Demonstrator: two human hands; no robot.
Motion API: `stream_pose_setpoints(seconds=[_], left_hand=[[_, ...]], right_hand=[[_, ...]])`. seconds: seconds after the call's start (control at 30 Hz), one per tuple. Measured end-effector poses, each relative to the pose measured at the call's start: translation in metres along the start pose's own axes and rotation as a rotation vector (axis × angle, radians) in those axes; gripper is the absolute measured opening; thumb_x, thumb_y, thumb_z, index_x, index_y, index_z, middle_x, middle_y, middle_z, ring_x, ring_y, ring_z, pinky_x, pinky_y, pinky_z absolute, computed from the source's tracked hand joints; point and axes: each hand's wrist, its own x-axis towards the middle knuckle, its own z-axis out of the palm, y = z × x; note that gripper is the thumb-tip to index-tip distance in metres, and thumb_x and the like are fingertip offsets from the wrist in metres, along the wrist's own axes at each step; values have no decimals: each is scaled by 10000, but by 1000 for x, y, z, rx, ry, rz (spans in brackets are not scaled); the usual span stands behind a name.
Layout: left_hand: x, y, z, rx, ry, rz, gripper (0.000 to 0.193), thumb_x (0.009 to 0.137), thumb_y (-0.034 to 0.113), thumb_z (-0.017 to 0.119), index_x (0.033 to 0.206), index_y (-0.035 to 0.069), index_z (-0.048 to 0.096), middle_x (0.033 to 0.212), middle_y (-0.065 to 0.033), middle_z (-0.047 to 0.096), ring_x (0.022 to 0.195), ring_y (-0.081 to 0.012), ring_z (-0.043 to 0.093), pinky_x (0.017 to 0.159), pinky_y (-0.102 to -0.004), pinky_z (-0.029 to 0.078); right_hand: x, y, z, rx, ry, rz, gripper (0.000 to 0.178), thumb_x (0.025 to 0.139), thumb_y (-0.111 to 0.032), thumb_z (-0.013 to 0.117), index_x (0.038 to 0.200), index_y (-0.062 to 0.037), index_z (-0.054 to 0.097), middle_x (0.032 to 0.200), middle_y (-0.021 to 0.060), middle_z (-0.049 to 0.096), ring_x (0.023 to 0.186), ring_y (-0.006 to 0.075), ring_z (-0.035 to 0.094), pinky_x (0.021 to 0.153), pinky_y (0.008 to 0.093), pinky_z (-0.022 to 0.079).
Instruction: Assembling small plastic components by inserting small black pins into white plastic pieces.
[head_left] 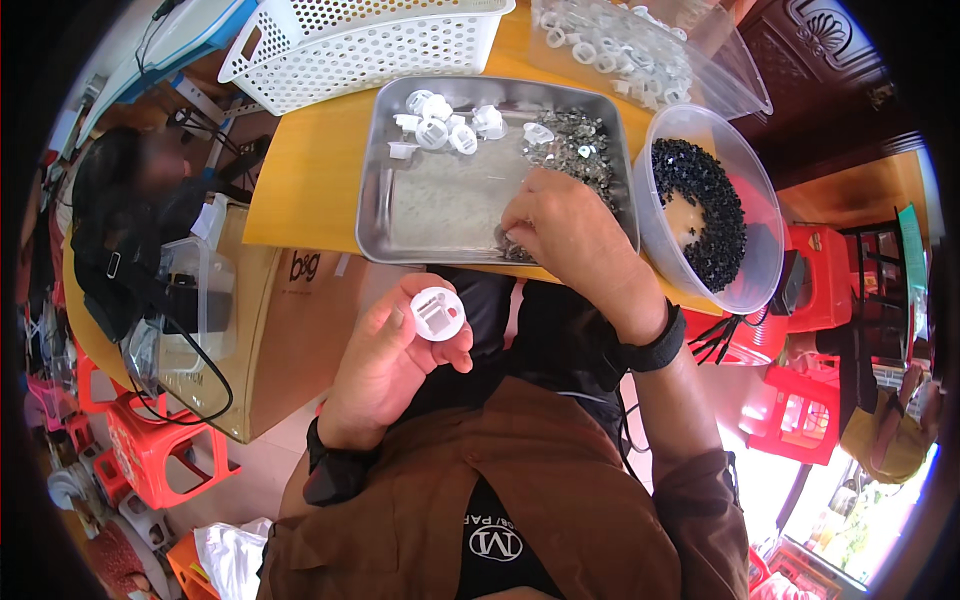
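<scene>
My left hand [372, 362] holds a round white plastic part [438, 314] in front of the table edge, its moulded inner side with slots facing up. Over the near right part of a metal tray [425, 205], my right hand [568, 222] has its fingers pinched together at the tray floor. Whatever is between those fingertips is hidden. Small metallic pieces [592, 155] lie heaped along the tray's right side, with a few under the right hand. Several similar white parts [433, 134] sit at its far left, and a single white part [538, 132] lies by the heap.
A white perforated basket [380, 55] stands behind the tray on the yellow table [305, 185]. Right of the tray is a clear round tub of small black pieces [722, 205]. Behind it stands a clear bin of white rings [610, 55]. A cardboard box [310, 330] and another person [130, 210] are at left.
</scene>
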Motion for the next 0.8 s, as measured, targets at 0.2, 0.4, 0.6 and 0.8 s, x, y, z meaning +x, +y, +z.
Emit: stream_pose_setpoints(seconds=[0.2,0.4,0.6,0.8], left_hand=[[3,3,8,-16,19,33,499,895,421,549,1173,21,445,918,-110,576,833,-202,602,699,-341,523],[6,5,14,94,21,-4,492,878,450,564,1176,77,444,937,-71,518,814,-174,531,627,-311,465],[11,4,20,9,-5,-18,394,895,282,594,1167,17,488,982,-107,581,839,-188,600,714,-325,518],[16,2,30,28,-10,-28,379,894,177,592,1221,10,495,1124,-126,566,938,-195,597,793,-322,521]], right_hand=[[0,8,2,163,68,3,29,689,-7,633,713,-16,620,742,122,550,729,300,576,669,378,475],[-5,3,-6,316,305,95,56,698,17,635,734,-18,611,770,112,571,741,290,588,653,353,478],[-16,-4,-23,369,355,195,82,718,14,646,790,-4,610,794,96,602,767,243,606,680,316,475],[-32,-21,-41,399,405,126,95,720,14,649,798,-4,599,796,97,603,778,243,604,690,315,473]])
